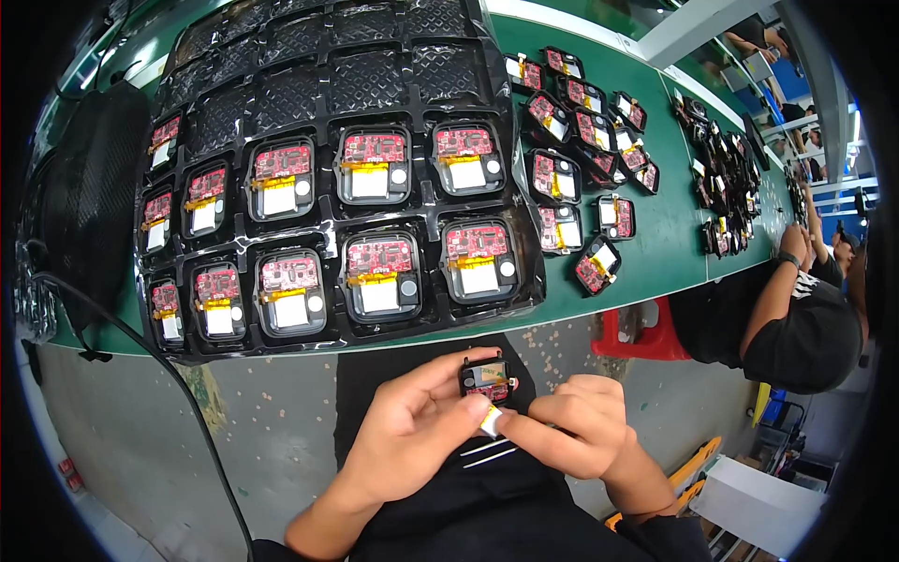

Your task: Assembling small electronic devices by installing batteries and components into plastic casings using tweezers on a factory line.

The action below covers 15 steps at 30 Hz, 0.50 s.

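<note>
A small black housing (475, 377) is held narrowly in the left hand (405, 438); a white cell (490, 423) is touched by the curled right hand (582, 429), whether pinched cannot be told.

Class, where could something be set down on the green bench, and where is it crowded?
Bare green bench shows between loose units and the dark pile farther right. Crowded: both clusters and nearer pockets of the black tray.

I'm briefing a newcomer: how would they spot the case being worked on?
Find the green table, then look below its near edge. There the left hand holds the black case, with the right hand alongside. Unlike those in the tray, it is held over dark clothing.
</note>
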Motion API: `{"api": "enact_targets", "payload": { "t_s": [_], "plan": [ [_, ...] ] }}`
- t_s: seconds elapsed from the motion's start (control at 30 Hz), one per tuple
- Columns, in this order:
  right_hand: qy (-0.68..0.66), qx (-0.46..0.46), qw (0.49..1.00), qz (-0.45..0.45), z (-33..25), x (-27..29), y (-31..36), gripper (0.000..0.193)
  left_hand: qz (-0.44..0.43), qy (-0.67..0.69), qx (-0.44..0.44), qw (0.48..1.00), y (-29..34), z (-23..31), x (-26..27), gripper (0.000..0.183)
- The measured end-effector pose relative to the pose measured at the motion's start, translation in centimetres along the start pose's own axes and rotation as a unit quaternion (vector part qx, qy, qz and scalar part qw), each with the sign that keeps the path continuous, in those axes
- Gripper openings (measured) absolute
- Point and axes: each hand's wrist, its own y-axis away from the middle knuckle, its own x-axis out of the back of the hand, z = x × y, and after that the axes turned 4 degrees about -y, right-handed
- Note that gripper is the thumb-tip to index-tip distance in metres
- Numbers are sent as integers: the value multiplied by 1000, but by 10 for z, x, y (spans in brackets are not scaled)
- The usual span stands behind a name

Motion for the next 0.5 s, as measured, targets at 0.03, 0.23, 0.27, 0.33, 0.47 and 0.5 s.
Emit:
{"api": "enact_targets", "payload": {
  "t_s": [0.03, 0.23, 0.27, 0.33, 0.47, 0.5],
  "plan": [
    [-12, -5, 1000, -24, 2, 3, 0, 28, 3, -19, -7, 1000, 0, -6, 1, 46],
    [-22, -116, 986, -116, -1, 30, -14, 46, -11, -33, 7, 999, 3, -7, 5, 47],
    [5, -127, 983, -129, -1, 33, -14, 47, -8, -44, 8, 999, 4, -6, 5, 47],
    [31, -126, 983, -129, -1, 36, -16, 42, 10, -39, 12, 999, 4, -6, 3, 49],
    [113, -73, 981, -138, 2, 40, -19, 33, 30, -66, 21, 997, 4, -3, 0, 49],
    [130, -67, 980, -132, 2, 41, -19, 31, 31, -78, 23, 996, 5, -4, 0, 49]
  ]
}}
